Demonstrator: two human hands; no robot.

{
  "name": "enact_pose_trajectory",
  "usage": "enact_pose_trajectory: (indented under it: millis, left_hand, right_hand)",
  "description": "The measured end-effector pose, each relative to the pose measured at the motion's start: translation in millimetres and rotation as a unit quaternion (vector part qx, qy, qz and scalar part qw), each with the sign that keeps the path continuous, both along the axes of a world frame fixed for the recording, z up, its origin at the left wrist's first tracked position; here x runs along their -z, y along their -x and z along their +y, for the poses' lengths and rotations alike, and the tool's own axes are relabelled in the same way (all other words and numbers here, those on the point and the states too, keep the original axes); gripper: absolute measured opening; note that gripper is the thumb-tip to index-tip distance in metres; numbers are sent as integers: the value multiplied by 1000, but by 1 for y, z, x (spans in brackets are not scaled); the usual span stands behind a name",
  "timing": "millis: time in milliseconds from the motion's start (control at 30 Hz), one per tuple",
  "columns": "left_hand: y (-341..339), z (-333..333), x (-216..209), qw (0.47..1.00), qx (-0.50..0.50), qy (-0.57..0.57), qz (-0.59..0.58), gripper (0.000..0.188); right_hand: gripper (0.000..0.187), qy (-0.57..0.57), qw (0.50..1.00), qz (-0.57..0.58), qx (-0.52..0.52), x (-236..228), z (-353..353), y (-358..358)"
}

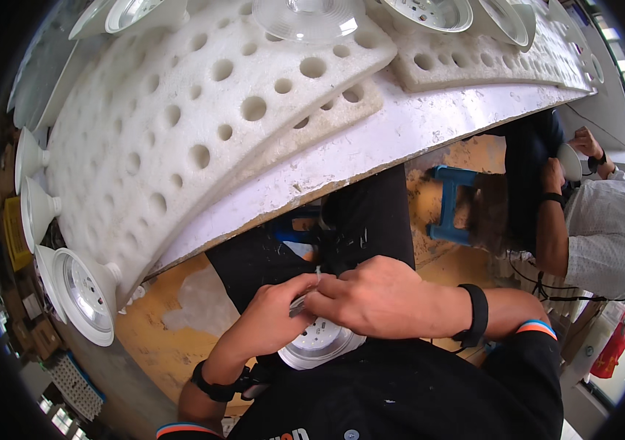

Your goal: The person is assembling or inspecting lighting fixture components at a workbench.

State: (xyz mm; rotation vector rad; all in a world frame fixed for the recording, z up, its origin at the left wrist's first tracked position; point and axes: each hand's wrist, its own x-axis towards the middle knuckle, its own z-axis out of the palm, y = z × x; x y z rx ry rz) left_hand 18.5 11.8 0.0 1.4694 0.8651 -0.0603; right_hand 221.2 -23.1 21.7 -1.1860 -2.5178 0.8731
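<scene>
A round white lamp housing [316, 347] rests in my lap, its open face up, showing a silvery inner ring and a pale board with small dots. My left hand [272, 317] is closed at its far left side, thumb over the rim. Over its far right part, my right hand [375, 299] has its fingers pinched together, touching the left fingertips. A small whitish tip pokes up between the two hands. What the right fingers hold is hidden.
Ahead is a white table [312, 172] bearing foam boards [144, 139] full of round holes. Similar lamps [85, 293] stand along the left edge, others at the back near a clear ribbed cover [309, 18]. At right, a blue stool [450, 205] stands near a seated person [605, 227] handling a white lamp.
</scene>
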Motion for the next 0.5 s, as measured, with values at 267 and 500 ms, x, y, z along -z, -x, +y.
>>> enact_pose_trajectory:
  millis: [267, 500]
  left_hand:
    - [-3, 3, 1, 995, -54, 79, -17, 27]
    - [1, -4, 9, 994, -85, -18, -66, 33]
  right_hand:
    - [31, 262, 918, 189, 229, 22, -22, -16]
    - [32, 321, 884, 225, 253, 40, -38, -10]
